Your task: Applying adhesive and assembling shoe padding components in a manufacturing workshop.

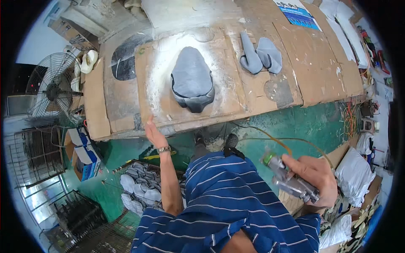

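My left hand (pixel 153 133) reaches to the near edge of the cardboard sheet (pixel 147 76) on the table, fingers spread, touching the edge; a watch sits on the wrist. On that sheet lies a grey moulded piece (pixel 192 79) ringed by white overspray. My right hand (pixel 314 173) holds a metal spray gun (pixel 290 179) low at my right side, with an orange hose (pixel 274 138) running from it toward the table. Two more grey pieces (pixel 260 55) lie on cardboard to the right.
A cardboard-covered table (pixel 320 63) spans the view. A standing fan (pixel 52 88) is at the left, boxes (pixel 82 158) below it. A wire basket of grey pieces (pixel 139 187) stands by my left leg. White bags (pixel 353 173) are at the right on the green floor.
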A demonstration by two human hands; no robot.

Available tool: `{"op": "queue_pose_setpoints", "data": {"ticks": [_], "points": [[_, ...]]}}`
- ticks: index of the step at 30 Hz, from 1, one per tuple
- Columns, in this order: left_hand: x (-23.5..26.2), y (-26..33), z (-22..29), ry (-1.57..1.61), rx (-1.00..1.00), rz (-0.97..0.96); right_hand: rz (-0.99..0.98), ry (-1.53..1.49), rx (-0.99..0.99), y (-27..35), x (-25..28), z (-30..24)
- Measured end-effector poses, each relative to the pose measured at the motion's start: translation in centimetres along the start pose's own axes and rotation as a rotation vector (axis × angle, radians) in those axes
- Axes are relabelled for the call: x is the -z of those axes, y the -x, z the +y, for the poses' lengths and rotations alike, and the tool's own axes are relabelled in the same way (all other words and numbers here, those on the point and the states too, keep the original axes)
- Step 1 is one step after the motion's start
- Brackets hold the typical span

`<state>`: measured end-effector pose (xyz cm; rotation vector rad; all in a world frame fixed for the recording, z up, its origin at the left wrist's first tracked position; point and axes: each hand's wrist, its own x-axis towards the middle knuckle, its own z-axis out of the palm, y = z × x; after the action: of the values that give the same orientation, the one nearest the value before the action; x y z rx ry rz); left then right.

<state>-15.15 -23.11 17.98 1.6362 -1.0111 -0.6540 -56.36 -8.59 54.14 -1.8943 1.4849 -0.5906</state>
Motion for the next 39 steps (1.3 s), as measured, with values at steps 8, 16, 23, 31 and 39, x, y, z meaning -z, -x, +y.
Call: {"op": "queue_pose_setpoints", "data": {"ticks": [8,16,23,31,39], "points": [[-5.2,-1.2,4.0,0.169,-0.189,0.158,0.066,-0.107,0.12,0.8,0.7,1.2],[-9.1,-3.3,4.7,-0.464,-0.682,-0.149,0.061,-0.111,0.099,4.2,3.5,5.1],[-9.9,-6.7,6.2,-0.688,-0.643,-0.38,0.101,-0.184,0.001,7.1,4.4,8.1],[-17.9,-11.2,23.7,-0.513,-1.137,-0.361,0.284,-0.206,-0.169,9.6,2.7,8.4],[-34.7,-10.2,38.3,-0.323,-1.272,-0.247,0.502,-0.236,-0.432,11.2,-0.9,7.4]]}}
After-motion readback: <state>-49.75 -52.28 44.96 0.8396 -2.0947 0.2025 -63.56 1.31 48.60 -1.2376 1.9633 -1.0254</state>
